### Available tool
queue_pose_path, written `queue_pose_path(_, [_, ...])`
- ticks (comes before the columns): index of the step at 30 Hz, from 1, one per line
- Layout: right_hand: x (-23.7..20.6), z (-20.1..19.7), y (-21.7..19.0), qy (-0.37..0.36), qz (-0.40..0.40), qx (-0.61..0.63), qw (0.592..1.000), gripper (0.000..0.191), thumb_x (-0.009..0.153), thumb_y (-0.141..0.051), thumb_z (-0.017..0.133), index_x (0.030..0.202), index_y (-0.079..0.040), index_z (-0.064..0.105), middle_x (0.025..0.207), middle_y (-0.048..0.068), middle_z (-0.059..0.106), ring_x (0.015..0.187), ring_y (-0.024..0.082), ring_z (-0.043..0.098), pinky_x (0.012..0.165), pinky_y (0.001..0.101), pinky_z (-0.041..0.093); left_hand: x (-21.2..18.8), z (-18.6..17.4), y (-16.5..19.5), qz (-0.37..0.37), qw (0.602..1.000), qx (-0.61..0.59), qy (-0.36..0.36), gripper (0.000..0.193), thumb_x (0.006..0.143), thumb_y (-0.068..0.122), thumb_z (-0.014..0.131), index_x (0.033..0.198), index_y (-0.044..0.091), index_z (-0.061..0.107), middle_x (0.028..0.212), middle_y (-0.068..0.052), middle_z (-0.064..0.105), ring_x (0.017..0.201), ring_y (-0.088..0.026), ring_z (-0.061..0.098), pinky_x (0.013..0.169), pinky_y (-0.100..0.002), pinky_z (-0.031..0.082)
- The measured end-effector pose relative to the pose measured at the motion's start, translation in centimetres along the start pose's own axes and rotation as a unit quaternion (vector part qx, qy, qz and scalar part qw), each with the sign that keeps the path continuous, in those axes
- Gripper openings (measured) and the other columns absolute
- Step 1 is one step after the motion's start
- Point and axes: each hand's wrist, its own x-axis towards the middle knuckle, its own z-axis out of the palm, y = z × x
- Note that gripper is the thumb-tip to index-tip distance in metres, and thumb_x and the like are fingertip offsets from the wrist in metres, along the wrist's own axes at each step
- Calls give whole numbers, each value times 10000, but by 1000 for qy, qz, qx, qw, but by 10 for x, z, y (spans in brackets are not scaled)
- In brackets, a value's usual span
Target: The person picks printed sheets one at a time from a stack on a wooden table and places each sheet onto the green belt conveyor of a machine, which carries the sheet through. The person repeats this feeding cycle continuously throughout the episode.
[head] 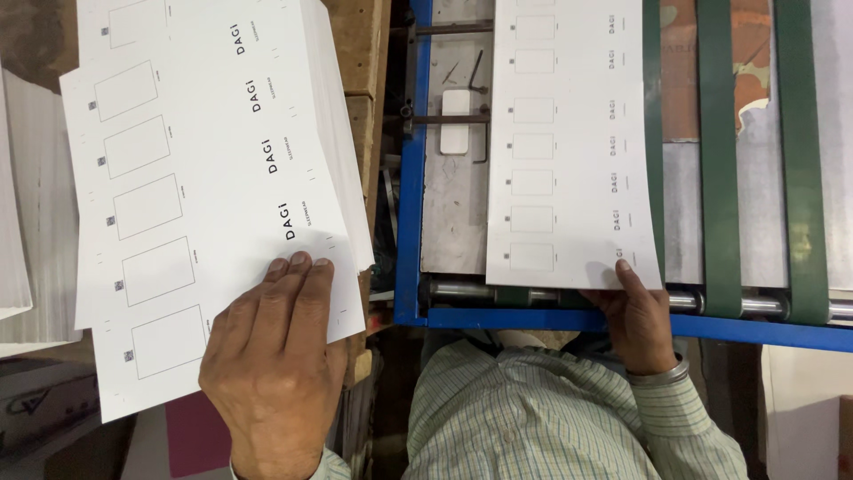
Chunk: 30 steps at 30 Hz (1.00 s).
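Note:
A thick stack of white printed sheets [204, 133] with rows of rectangular outlines lies at the left. My left hand [275, 364] rests flat on the top sheet, fingers together near its lower right corner. My right hand [635, 316] pinches the near edge of a single white printed sheet [569, 142] that lies on the grey bed of a blue-framed machine [410, 222]. The thumb sits on top of that sheet.
Three green belts [718, 160] run lengthwise over the machine bed at the right, above a metal roller [764, 305]. A wooden block [364, 53] stands between the stack and the machine. More white paper piles [35, 178] lie at the far left.

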Motion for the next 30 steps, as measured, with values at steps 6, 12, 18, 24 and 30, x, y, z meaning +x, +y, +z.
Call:
queue_pose_path(6, [-28, 14, -1, -78, 87, -54, 992, 402, 1047, -232, 488, 1324, 58, 524, 1227, 206, 674, 1083, 297, 689, 907, 438, 591, 4, -6, -41, 45, 992, -113, -29, 316, 929, 194, 767, 1227, 98, 720, 1176, -122, 765, 1132, -283, 737, 934, -418, 632])
queue_pose_path(12, [-80, 76, -30, -304, 82, -31, 949, 488, 1035, -246, 519, 1429, 40, 496, 1312, 207, 653, 1160, 322, 674, 951, 469, 595, 11, -20, -9, 59, 989, -138, -1, 380, 899, 43, 611, 1269, 2, 687, 1241, -176, 726, 1199, -334, 686, 1019, -484, 572])
queue_pose_path(18, [-128, 142, -47, -419, 96, 122, 895, 608, 1011, -256, 581, 1539, -29, 382, 1463, 151, 541, 1277, 240, 590, 1046, 404, 531, -13, 10, 79, 170, 970, -131, -114, 483, 923, 226, 601, 1295, -80, 631, 1401, -259, 587, 1384, -378, 493, 1184, -614, 295])
queue_pose_path(24, [-98, 150, -32, -155, 55, 100, 981, 414, 992, -143, 548, 1344, 74, 517, 1234, 179, 687, 1116, 258, 700, 936, 387, 607, 4, -11, 36, 129, 979, -76, -139, 579, 944, 424, 593, 1284, -42, 635, 1402, -259, 597, 1362, -395, 499, 1168, -627, 251])
queue_pose_path(30, [-35, 78, -35, -37, -108, 25, 993, 227, 1064, -73, 599, 1274, 9, 579, 1111, 79, 676, 914, 168, 658, 723, 303, 576, 36, -21, -41, 56, 994, -53, -77, 603, 830, 416, 770, 1218, -40, 703, 1299, -231, 675, 1226, -366, 625, 1026, -495, 500])
